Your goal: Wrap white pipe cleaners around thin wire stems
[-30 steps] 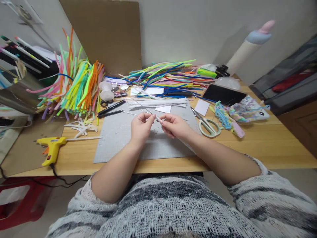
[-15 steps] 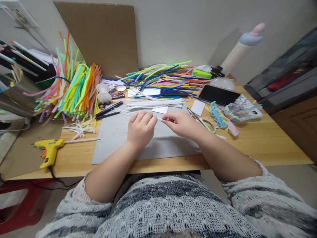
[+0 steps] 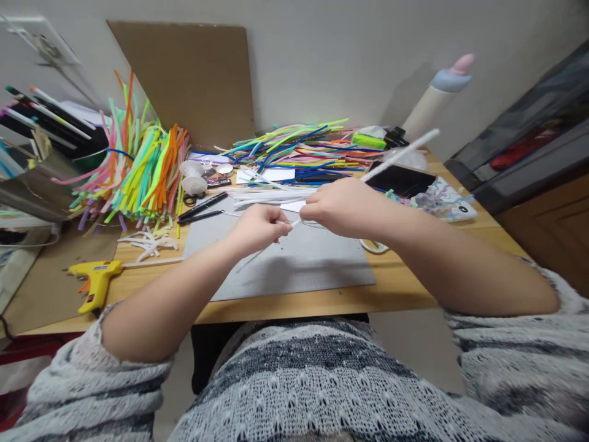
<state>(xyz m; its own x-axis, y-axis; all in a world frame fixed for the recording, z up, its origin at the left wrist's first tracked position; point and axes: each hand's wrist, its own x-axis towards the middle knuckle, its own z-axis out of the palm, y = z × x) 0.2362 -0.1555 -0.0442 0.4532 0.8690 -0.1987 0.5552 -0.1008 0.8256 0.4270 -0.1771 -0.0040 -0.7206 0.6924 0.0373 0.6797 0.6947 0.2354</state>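
A white pipe cleaner [image 3: 405, 153] slants up to the right, and my right hand [image 3: 343, 207] is closed around it. My left hand [image 3: 262, 228] pinches the same white strand just left of the right fingers, with a thin end slanting down to the left. Both hands are above the grey mat [image 3: 299, 270], close together with a short gap between the fingertips. Behind them lies a bundle of white pipe cleaners [image 3: 257, 197]. Black pens [image 3: 202, 207] rest at the mat's upper left.
Colourful pipe cleaners [image 3: 147, 166] stand at the left, and more [image 3: 294, 144] lie along the wall. A yellow glue gun [image 3: 96, 282] is at the left front. A black phone [image 3: 400, 179] and partly hidden scissors [image 3: 373, 247] are at the right.
The long white pipe cleaner now sticks out beyond my right hand, up to the right. My right forearm has swung outward, my left hand has turned, and the view has shifted slightly.
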